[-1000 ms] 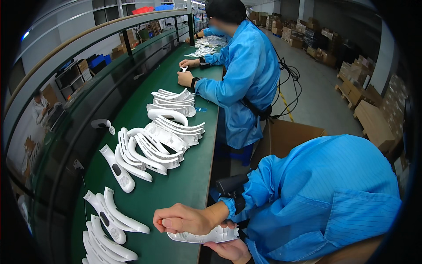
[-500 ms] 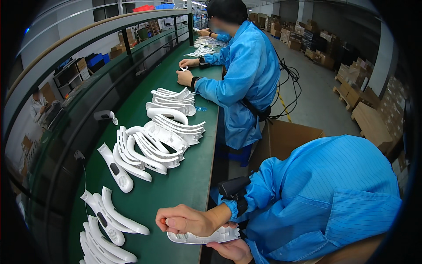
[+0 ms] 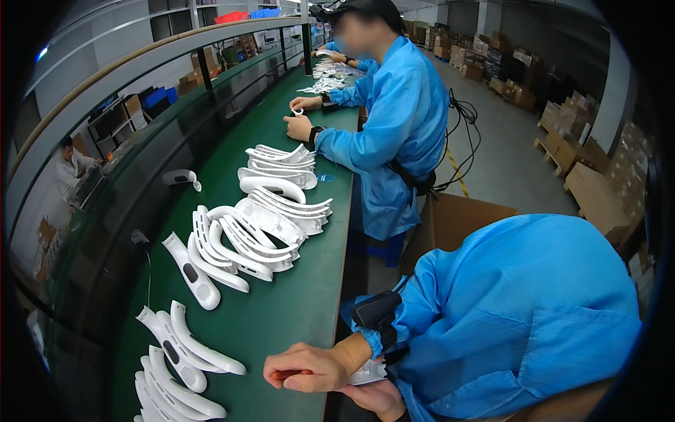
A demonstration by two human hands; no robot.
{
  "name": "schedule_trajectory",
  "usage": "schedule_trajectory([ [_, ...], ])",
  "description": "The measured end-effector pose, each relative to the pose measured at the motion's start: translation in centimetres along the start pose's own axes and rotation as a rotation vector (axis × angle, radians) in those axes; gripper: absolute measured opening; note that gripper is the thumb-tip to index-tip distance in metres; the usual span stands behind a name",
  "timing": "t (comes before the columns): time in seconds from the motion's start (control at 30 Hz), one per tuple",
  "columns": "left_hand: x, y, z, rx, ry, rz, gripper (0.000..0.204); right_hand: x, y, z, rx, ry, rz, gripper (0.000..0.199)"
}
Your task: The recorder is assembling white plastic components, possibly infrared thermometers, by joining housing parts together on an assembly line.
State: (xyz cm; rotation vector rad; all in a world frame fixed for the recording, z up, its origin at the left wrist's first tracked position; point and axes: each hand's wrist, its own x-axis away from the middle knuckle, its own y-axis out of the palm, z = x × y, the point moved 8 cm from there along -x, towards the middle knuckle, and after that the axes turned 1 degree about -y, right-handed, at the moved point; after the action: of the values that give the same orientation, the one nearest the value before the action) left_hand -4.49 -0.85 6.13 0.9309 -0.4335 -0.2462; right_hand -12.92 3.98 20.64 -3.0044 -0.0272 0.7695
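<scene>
My right hand [image 3: 302,367] is closed around a short red-orange handle [image 3: 292,374]; the rest of that tool is hidden. Just below it, my left hand [image 3: 378,398] supports a white curved plastic shell [image 3: 368,372] from underneath. Only a piece of the shell shows between my wrist and palm, at the bench's front edge. Left of my hands, white curved shells with dark oval insets and perforated ends [image 3: 172,344] lie on the green bench [image 3: 274,309]. More shells are stacked in a lower-left pile [image 3: 169,394].
Further up the bench lies a long row of white shells [image 3: 246,239]. A co-worker in a blue smock [image 3: 394,133] works at the same bench, holding a small white part. A cardboard box [image 3: 457,225] stands between us. Dark cables [image 3: 464,133] hang behind the co-worker.
My right hand has moved slightly right and down, turning so the handle shows along its side. The shell's perforated end has gone out of sight. The co-worker's head has turned.
</scene>
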Motion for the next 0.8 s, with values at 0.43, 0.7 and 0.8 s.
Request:
schedule_trajectory([
  [0.43,-1.3,-1.4,1.1,-0.171,0.077,-0.058,0.069,-3.2,-0.6,1.5,-0.527,0.198,-0.029,0.038],
  [0.7,-1.3,-0.5,1.5,0.009,0.064,-0.086,0.064,-1.4,-0.6,0.9,-0.496,0.224,-0.141,0.042],
  [0.8,-1.2,1.2,2.3,0.104,0.085,-0.336,0.061,-0.6,-0.4,1.2,-0.448,0.233,-0.174,0.045],
])
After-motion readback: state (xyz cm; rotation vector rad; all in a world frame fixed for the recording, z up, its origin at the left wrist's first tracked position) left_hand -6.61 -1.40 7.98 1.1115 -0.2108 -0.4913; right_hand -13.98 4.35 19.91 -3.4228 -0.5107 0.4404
